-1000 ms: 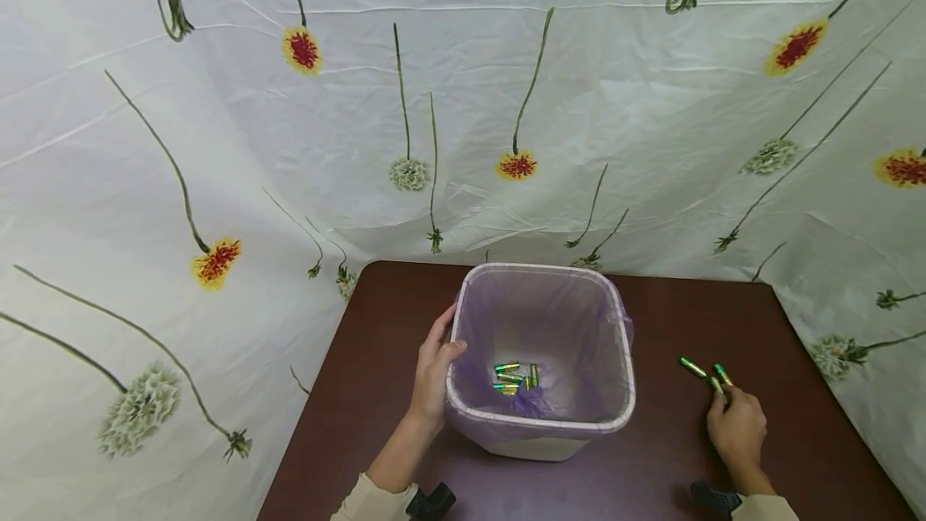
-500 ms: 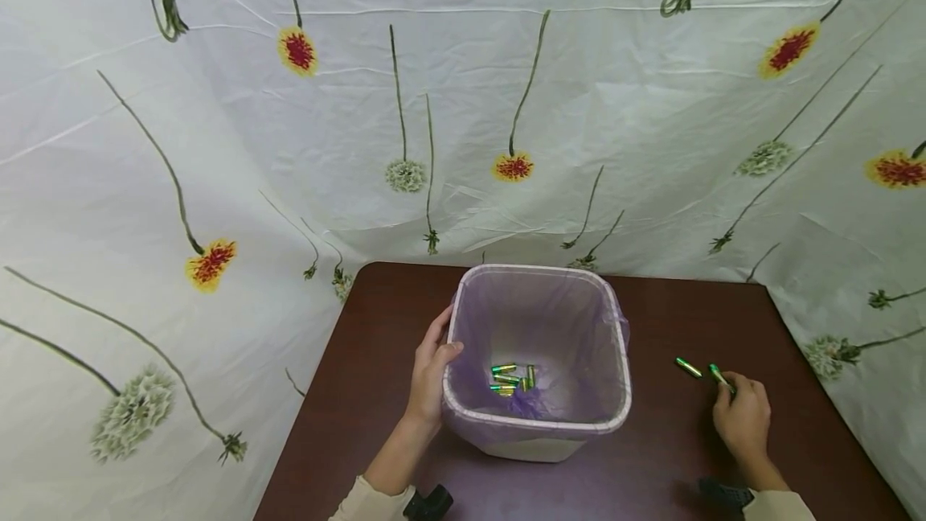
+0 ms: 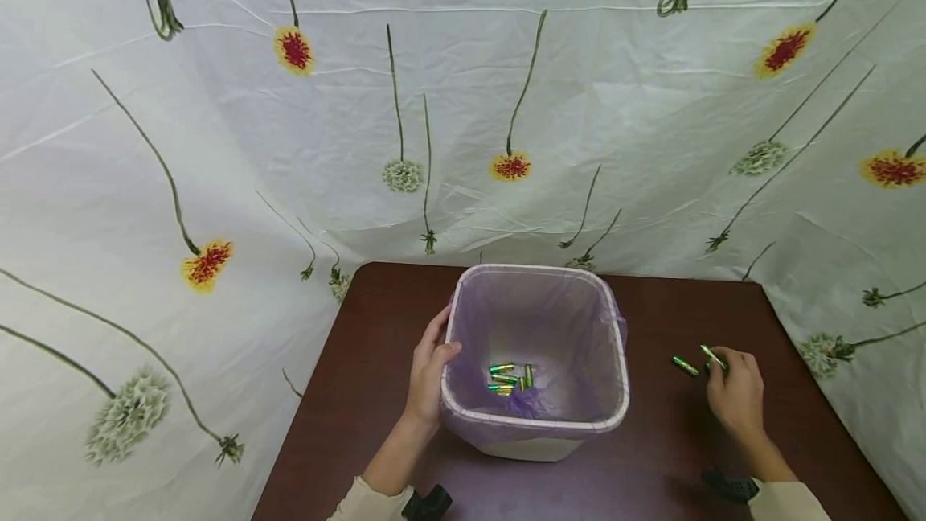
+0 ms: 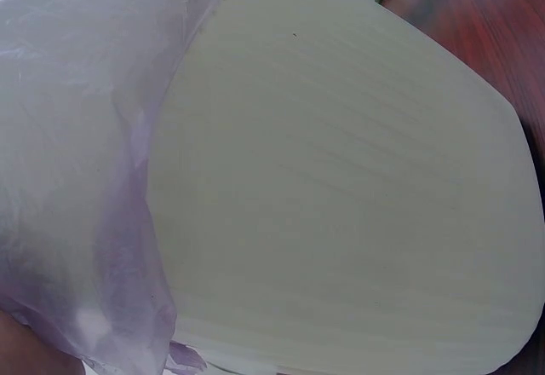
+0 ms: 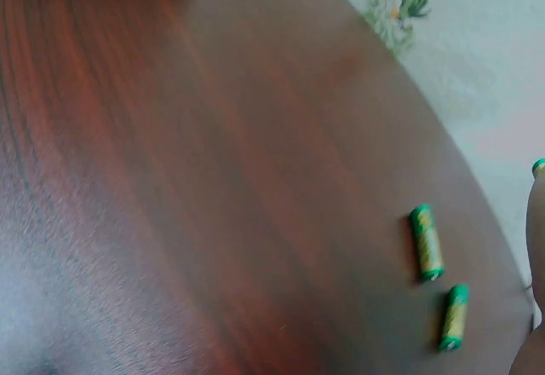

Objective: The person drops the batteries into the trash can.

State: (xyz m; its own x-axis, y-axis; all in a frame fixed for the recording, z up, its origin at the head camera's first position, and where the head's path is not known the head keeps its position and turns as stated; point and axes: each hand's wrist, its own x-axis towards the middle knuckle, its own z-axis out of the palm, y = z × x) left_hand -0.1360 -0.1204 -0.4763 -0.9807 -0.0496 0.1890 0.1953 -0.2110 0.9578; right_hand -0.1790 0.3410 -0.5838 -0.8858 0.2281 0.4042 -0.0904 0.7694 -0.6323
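Note:
A waste bin [image 3: 535, 428] with a thin purple liner bag [image 3: 579, 328] stands on the table, tilted toward me in the head view. My left hand [image 3: 428, 380] grips its left rim, thumb over the edge and fingers outside. Several green and gold batteries [image 3: 502, 378] lie at the bottom of the bin. To the right, my right hand [image 3: 736, 392] pinches one battery [image 3: 712, 355] between thumb and fingers, off the table. Two more batteries lie on the table near it, best seen in the right wrist view: one battery [image 5: 427, 243] and another battery [image 5: 455, 317].
The dark brown wooden table [image 3: 651, 312] carries the bin. White cloth [image 3: 463, 135] printed with flowers hangs behind and along both sides. In the left wrist view the bin's pale side [image 4: 341, 170] fills most of the frame.
My right hand has picked one battery up from the group on the table and raised it slightly. The left hand and the bin keep their place.

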